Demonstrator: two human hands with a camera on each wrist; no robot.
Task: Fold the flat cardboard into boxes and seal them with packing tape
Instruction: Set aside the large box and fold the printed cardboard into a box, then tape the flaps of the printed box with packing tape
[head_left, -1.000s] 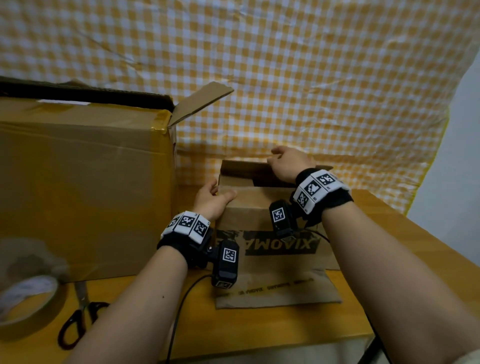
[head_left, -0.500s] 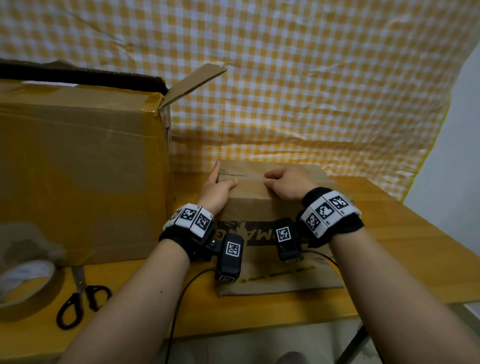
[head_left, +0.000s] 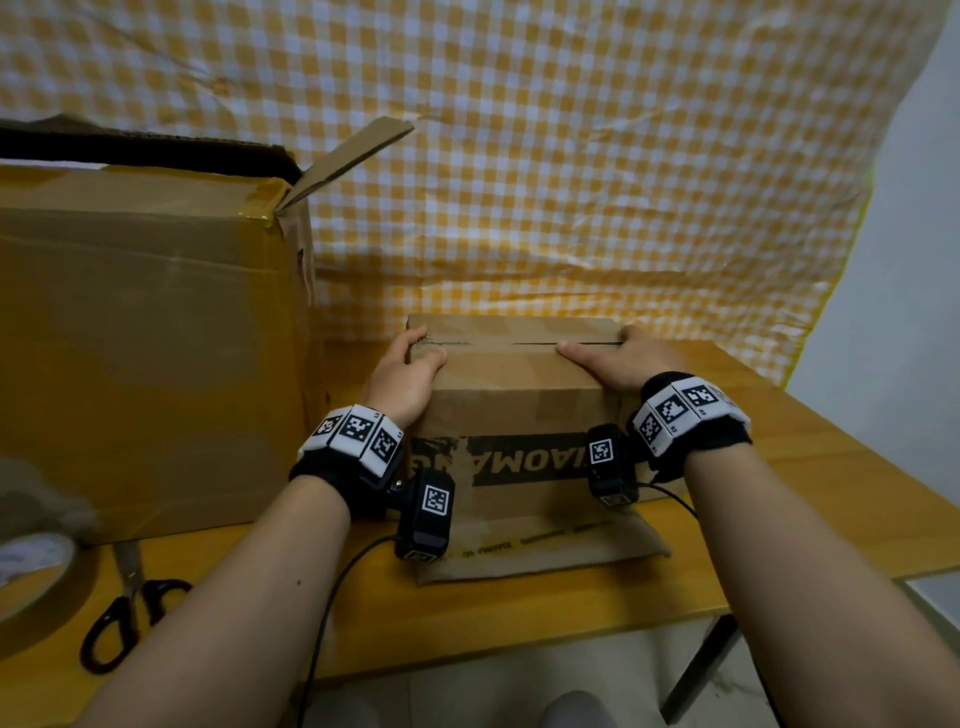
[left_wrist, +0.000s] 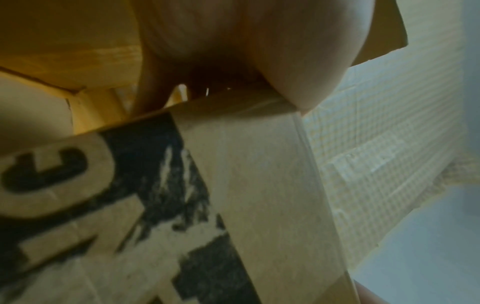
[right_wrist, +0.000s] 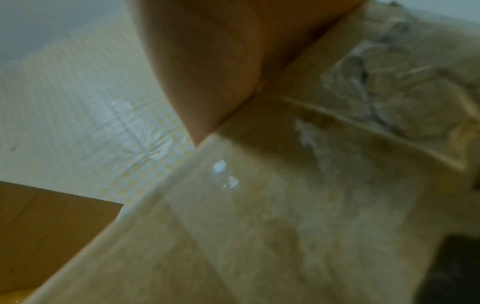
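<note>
A small brown cardboard box with a black printed band stands on the wooden table. Its top flaps lie folded flat, with a thin seam between them. One bottom flap lies spread on the table towards me. My left hand grips the top left corner, thumb on top. My right hand grips the top right corner, its thumb lying along the seam. In the left wrist view the palm sits against the box edge. The right wrist view shows the palm on the box wall.
A large taped carton with a raised flap stands close on the left. A roll of packing tape and black-handled scissors lie at the front left. A checked cloth hangs behind. The table's edge runs on the right.
The far top flap, raised a second ago, has been brought down flat. Both hands slid outward from the middle to the top corners of the small box.
</note>
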